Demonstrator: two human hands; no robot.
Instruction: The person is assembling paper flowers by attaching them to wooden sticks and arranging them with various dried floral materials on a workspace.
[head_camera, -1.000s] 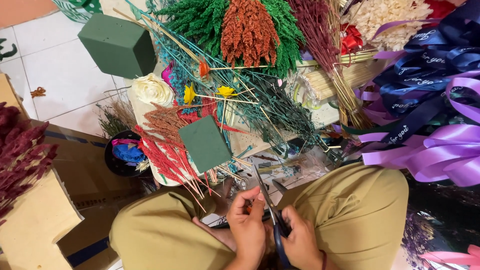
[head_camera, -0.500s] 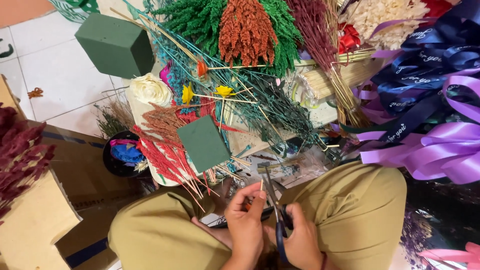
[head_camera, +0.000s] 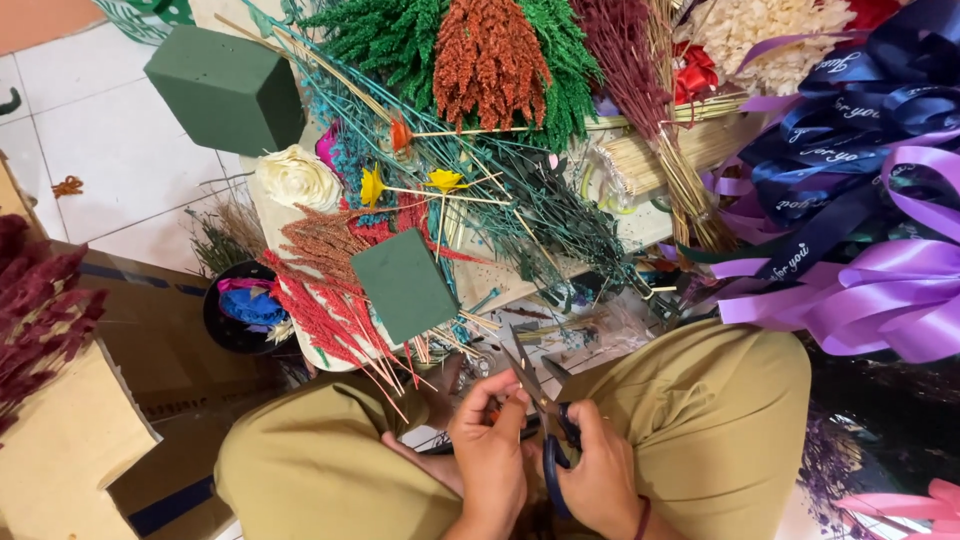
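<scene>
My right hand (head_camera: 600, 470) is closed through the dark blue handles of a pair of scissors (head_camera: 540, 410), blades pointing up toward eleven o'clock with the tips slightly parted. My left hand (head_camera: 490, 450) is pinched shut on a small orange-red piece (head_camera: 493, 408), touching the blades low in the view at about six o'clock; it is too small to tell just what it is, likely a bit of dried stem or flower. I judge it light, brittle and easily crushed, so I hold it with fingertips only, close to the cut and not by its tip.

The scissors feel stiff and a little heavy by comparison, best gripped deep in the loops.

Between my knees and the low board (head_camera: 640, 225) lies a flat green foam block (head_camera: 403, 283) at about eleven o'clock from my hands, with red dried plumes (head_camera: 320, 300) just beside it. A larger foam block (head_camera: 225, 90) sits far off at ten o'clock. Purple ribbons (head_camera: 880, 290) bunch at three o'clock, and a white paper rose (head_camera: 297, 178) rests near the board's left edge.
</scene>
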